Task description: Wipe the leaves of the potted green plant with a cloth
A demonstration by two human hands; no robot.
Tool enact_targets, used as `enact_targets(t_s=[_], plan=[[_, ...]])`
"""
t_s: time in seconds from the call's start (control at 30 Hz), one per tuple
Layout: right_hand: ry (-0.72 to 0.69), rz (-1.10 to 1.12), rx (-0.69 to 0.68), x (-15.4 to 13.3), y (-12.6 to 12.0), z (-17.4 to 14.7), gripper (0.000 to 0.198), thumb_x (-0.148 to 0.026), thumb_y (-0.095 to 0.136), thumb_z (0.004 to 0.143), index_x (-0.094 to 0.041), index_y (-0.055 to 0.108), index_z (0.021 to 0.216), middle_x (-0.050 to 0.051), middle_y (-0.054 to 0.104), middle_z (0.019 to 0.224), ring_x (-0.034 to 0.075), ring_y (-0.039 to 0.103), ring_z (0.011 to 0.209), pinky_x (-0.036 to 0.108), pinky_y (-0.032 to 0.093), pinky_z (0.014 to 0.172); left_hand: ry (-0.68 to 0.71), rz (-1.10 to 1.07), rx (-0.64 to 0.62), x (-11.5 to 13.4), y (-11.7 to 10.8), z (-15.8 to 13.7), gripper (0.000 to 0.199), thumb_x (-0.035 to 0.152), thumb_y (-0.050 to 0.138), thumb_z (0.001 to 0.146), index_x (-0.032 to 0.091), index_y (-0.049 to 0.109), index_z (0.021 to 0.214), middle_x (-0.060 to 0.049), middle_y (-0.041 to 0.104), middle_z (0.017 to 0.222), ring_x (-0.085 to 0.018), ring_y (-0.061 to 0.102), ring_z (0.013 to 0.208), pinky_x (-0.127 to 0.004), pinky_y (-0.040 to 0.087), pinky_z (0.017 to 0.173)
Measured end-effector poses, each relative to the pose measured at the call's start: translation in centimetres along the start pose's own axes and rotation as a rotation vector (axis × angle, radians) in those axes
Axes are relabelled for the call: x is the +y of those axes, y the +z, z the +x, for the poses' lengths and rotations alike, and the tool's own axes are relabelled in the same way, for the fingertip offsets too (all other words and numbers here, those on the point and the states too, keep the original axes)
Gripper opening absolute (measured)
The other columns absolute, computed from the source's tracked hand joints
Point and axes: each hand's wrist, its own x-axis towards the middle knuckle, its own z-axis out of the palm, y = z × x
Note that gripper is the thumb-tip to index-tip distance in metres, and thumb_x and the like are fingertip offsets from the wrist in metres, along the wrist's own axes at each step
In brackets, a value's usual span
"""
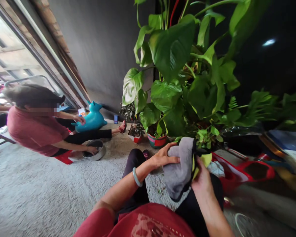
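A grey plush cloth (179, 172) with dark edging is bunched up in front of me, above my lap. My left hand (165, 155) grips its left side, thumb and fingers pressed into the folds. On the other side my right hand (201, 176) is closed on the cloth's edge, its fingertips partly hidden behind the fabric. A yellow-green piece (206, 160) sticks out by the right hand; I cannot tell whether it is the cloth's other face or a leaf. Just beyond the cloth, small green leaves (208, 135) hang low.
A large leafy plant (166, 92) rises ahead from a painted pot (157, 141), beside a smaller potted plant (136, 133). To the left, a seated person (37, 128) reaches into a metal basin (95, 154) near a blue animal-shaped toy (93, 117). A red plastic object (258, 171) lies right.
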Motion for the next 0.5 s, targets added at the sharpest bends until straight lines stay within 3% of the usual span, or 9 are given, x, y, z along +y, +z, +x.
enact_targets(t_s=[0.07,0.13,0.2,0.27,0.37,0.43,0.5], plan=[[0.013,-0.019,-0.018,0.6,-0.2,0.4,0.031,-0.062,0.070,0.068,-0.032,0.069,0.076,0.005,0.078,0.082,0.033,0.074,0.097,0.052,0.060,0.087,-0.181,-0.278,-0.044,-1.2,0.2,0.3,0.070,0.045,0.092,0.053,0.019,0.073,0.114,-0.008,0.075,0.108,-0.027,0.069,0.100,-0.043,0.054,0.094],[0.037,-0.035,-0.034,1.1,-0.9,0.9,0.030,-0.062,0.070,0.064,-0.032,0.064,0.067,0.007,0.075,0.077,0.036,0.074,0.095,0.055,0.059,0.084,-0.191,-0.351,0.002,-0.7,-0.2,0.2,0.060,0.038,0.091,0.051,0.017,0.073,0.104,-0.006,0.075,0.094,-0.024,0.069,0.086,-0.038,0.056,0.084],[0.049,-0.046,-0.036,0.9,-2.2,1.3,0.031,-0.058,0.074,0.057,-0.032,0.057,0.060,0.007,0.071,0.069,0.038,0.073,0.090,0.057,0.058,0.080,-0.039,-0.139,0.088,1.3,-1.3,-0.2,0.045,0.027,0.088,0.053,0.017,0.074,0.095,-0.003,0.071,0.085,-0.021,0.065,0.080,-0.034,0.054,0.079],[0.026,-0.040,0.000,-0.4,-3.5,1.6,0.031,-0.052,0.078,0.053,-0.031,0.058,0.063,0.005,0.069,0.071,0.036,0.072,0.091,0.058,0.057,0.081,0.177,0.218,0.108,3.9,-2.4,-0.4,0.032,0.018,0.081,0.056,0.019,0.075,0.087,-0.003,0.069,0.083,-0.020,0.062,0.081,-0.032,0.050,0.079],[-0.117,-0.057,0.042,-3.9,-4.1,1.3,0.051,-0.041,0.086,0.045,-0.032,0.071,0.093,0.002,0.075,0.099,0.029,0.067,0.113,0.050,0.050,0.102,0.396,0.585,-0.039,6.8,-3.0,-0.1,0.032,0.011,0.075,0.055,0.021,0.077,0.085,-0.004,0.068,0.085,-0.021,0.061,0.082,-0.030,0.047,0.077],[-0.252,-0.253,-0.114,-6.4,-3.0,0.5,0.075,-0.033,0.091,0.040,-0.032,0.073,0.114,0.003,0.074,0.121,0.028,0.061,0.127,0.045,0.043,0.111,0.447,0.615,-0.145,7.4,-2.5,0.4,0.031,0.012,0.075,0.057,0.022,0.078,0.086,-0.004,0.068,0.086,-0.021,0.061,0.081,-0.030,0.047,0.075],[-0.311,-0.504,-0.341,-7.8,-1.3,-0.6,0.083,-0.028,0.094,0.035,-0.028,0.077,0.116,0.006,0.075,0.121,0.032,0.065,0.120,0.044,0.050,0.103,0.462,0.532,-0.205,7.6,-2.0,0.8,0.028,0.017,0.077,0.062,0.020,0.078,0.090,-0.004,0.068,0.090,-0.020,0.062,0.083,-0.030,0.047,0.077]])
